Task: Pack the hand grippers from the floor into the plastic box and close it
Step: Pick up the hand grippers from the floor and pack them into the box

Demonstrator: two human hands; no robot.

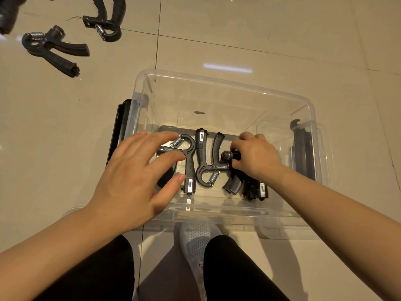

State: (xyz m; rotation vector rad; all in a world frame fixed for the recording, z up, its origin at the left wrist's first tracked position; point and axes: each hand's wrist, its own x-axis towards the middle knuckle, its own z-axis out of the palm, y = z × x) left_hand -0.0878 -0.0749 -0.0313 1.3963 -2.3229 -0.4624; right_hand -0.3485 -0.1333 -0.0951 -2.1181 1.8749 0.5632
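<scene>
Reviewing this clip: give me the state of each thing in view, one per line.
plastic box: open, no lid on.
left hand: fingers spread, resting on a hand gripper in the box.
right hand: curled round the knob end of another gripper in the box.
two hand grippers: on the floor, not yet packed.

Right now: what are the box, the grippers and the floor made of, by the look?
Plastic box: clear glossy plastic; floor lines show through its walls.
Hand grippers: matte black bodies, likely plastic; ribbed handles may be rubber; springs shiny, likely steel.
Floor: beige glazed tile, probably; grout lines, light reflection.
</scene>
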